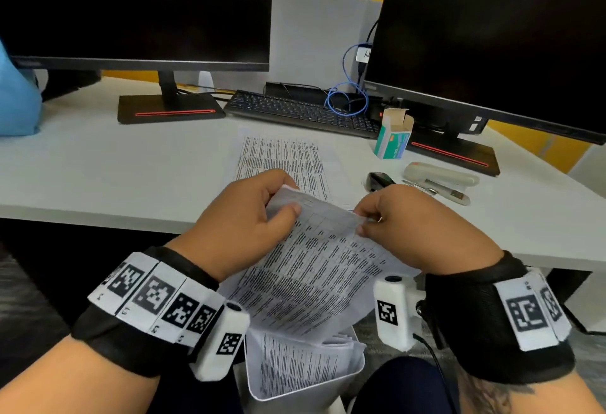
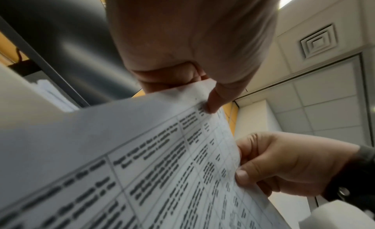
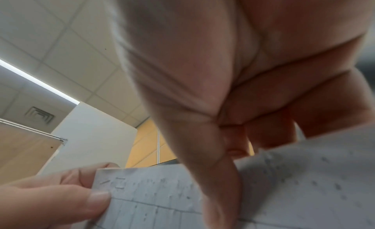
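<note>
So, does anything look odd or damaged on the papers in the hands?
Yes. The corner of the papers pinched by the left hand carries several staples close together, one slanted, as if stapled repeatedly. The right hand pinches the same top edge. No tear shows.

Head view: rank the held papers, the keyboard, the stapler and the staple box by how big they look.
1. Papers, though nearness to the camera inflates them.
2. Keyboard.
3. Stapler and staple box: too alike to rank.
</note>
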Motion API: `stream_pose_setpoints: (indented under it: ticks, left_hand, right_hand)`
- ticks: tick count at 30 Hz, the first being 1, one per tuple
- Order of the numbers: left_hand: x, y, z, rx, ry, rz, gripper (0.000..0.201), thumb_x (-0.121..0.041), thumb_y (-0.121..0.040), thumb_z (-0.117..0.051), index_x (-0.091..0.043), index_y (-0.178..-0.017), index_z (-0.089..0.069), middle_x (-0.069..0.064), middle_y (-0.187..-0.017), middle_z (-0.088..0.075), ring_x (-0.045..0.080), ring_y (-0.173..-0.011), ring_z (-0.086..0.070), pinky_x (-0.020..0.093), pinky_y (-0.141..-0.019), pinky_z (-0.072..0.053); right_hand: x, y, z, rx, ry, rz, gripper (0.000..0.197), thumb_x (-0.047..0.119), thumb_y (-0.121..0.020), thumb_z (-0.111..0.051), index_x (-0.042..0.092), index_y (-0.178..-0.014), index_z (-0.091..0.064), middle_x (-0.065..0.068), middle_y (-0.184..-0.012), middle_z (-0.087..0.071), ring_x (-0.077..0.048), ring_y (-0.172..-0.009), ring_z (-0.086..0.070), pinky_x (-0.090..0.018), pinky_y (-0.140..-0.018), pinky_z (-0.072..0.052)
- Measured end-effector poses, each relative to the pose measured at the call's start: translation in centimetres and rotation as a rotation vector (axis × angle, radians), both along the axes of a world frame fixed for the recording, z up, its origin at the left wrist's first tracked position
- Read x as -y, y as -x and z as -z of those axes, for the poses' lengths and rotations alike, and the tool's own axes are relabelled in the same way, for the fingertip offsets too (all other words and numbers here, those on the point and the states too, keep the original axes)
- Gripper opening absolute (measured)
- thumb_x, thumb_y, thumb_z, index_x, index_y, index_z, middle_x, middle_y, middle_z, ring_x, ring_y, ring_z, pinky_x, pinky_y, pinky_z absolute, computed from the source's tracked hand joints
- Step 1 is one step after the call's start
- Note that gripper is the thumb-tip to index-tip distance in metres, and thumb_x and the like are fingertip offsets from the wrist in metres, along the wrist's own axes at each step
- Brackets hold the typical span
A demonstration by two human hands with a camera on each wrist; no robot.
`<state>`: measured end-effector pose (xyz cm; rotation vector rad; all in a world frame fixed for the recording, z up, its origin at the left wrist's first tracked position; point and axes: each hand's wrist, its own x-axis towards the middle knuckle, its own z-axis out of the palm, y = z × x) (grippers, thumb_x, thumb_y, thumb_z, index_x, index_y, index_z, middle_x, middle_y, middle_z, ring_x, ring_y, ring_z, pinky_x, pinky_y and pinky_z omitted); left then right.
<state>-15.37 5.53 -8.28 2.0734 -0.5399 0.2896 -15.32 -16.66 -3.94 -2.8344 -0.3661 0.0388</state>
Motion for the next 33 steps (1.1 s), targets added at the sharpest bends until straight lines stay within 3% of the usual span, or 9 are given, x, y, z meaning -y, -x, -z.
stream_pose_setpoints:
  ticks: [3, 7, 11, 15, 22, 27, 29, 31, 33]
  left_hand:
    - [0.0, -0.3, 0.1, 0.007, -0.091, -0.01, 0.009, -0.033, -0.087, -0.058, -0.025, -0.082, -0.056, 0.001, -0.072, -0.065, 0.02, -0.069, -0.062, 0.039, -0.064, -0.051]
    - [-0.1, -0.5, 1.7, -0.054, -0.424, 0.029, 0.018, -0.029, -0.089, -0.063, -0.032, -0.074, -0.052, -0.005, -0.071, -0.062, 0.007, -0.066, -0.056, 0.029, -0.06, -0.043]
    - [0.2, -0.7, 3.3, -0.013, -0.606, 0.031, 0.01, -0.026, -0.091, -0.059, -0.03, -0.082, -0.055, -0.014, -0.068, -0.054, 0.0, -0.065, -0.048, 0.017, -0.055, -0.031]
    - [0.1, -0.9, 3.6, 0.018, -0.598, -0.03, 0.007, -0.02, -0.091, -0.057, -0.024, -0.089, -0.062, -0.011, -0.072, -0.058, 0.008, -0.07, -0.051, 0.028, -0.063, -0.041]
    - [-0.3, -1.0, 3.0, 0.036, -0.576, -0.083, 0.014, -0.021, -0.089, -0.057, -0.031, -0.08, -0.054, -0.013, -0.062, -0.05, 0.006, -0.064, -0.048, 0.027, -0.058, -0.039]
    - [-0.1, -0.8, 2.9, 0.011, -0.561, -0.087, 0.01, -0.02, -0.089, -0.057, -0.027, -0.081, -0.057, -0.011, -0.062, -0.052, 0.007, -0.063, -0.05, 0.027, -0.056, -0.038]
    - [-0.1, -0.7, 2.6, 0.011, -0.539, -0.087, 0.012, -0.021, -0.089, -0.057, -0.027, -0.079, -0.055, -0.009, -0.06, -0.052, 0.006, -0.062, -0.049, 0.027, -0.056, -0.037]
    - [-0.1, -0.6, 2.2, 0.01, -0.523, -0.083, 0.014, -0.019, -0.089, -0.058, -0.027, -0.077, -0.055, -0.009, -0.057, -0.05, 0.003, -0.058, -0.048, 0.023, -0.053, -0.034]
    - [-0.1, -0.7, 2.1, -0.014, -0.524, -0.057, 0.014, -0.019, -0.088, -0.058, -0.027, -0.077, -0.057, -0.01, -0.061, -0.054, 0.003, -0.06, -0.049, 0.024, -0.054, -0.037]
  right_hand:
    - [0.0, 0.0, 0.4, -0.045, 0.022, -0.012, 0.008, 0.022, -0.091, -0.065, 0.027, -0.093, -0.071, 0.006, -0.082, -0.065, -0.011, -0.076, -0.059, -0.013, -0.056, -0.036]
    - [0.1, -0.3, 2.5, -0.135, 0.072, -0.006, 0.012, 0.017, -0.089, -0.066, 0.027, -0.084, -0.069, 0.009, -0.074, -0.059, -0.011, -0.074, -0.057, -0.015, -0.054, -0.036]
    - [0.1, -0.7, 3.9, -0.185, 0.071, -0.002, 0.014, 0.013, -0.089, -0.064, 0.021, -0.092, -0.075, 0.001, -0.084, -0.065, -0.014, -0.078, -0.058, -0.019, -0.057, -0.038]
    - [-0.3, -0.8, 3.9, -0.199, 0.11, -0.02, 0.02, 0.014, -0.094, -0.059, 0.02, -0.107, -0.072, 0.001, -0.091, -0.06, -0.013, -0.083, -0.053, -0.02, -0.068, -0.034]
    - [-0.8, -0.9, 4.0, -0.163, 0.069, -0.038, 0.027, 0.012, -0.095, -0.055, 0.021, -0.115, -0.071, -0.003, -0.11, -0.068, -0.017, -0.096, -0.06, -0.02, -0.068, -0.032]
    - [-0.5, -0.7, 3.9, -0.135, 0.062, -0.055, 0.024, 0.013, -0.096, -0.056, 0.02, -0.114, -0.071, -0.002, -0.104, -0.067, -0.015, -0.09, -0.058, -0.02, -0.058, -0.032]
    - [-0.3, -0.7, 3.9, -0.107, 0.025, -0.057, 0.021, 0.013, -0.095, -0.057, 0.019, -0.109, -0.072, 0.001, -0.093, -0.063, -0.012, -0.082, -0.053, -0.007, -0.052, -0.031]
    - [-0.1, -0.9, 4.2, -0.111, 0.01, -0.054, 0.019, 0.014, -0.094, -0.059, 0.019, -0.106, -0.073, 0.002, -0.089, -0.061, -0.011, -0.081, -0.053, -0.002, -0.053, -0.028]
    - [-0.1, -1.0, 4.8, -0.132, 0.009, -0.048, 0.017, 0.014, -0.092, -0.061, 0.02, -0.103, -0.073, 0.005, -0.085, -0.061, -0.012, -0.081, -0.055, -0.005, -0.056, -0.031]
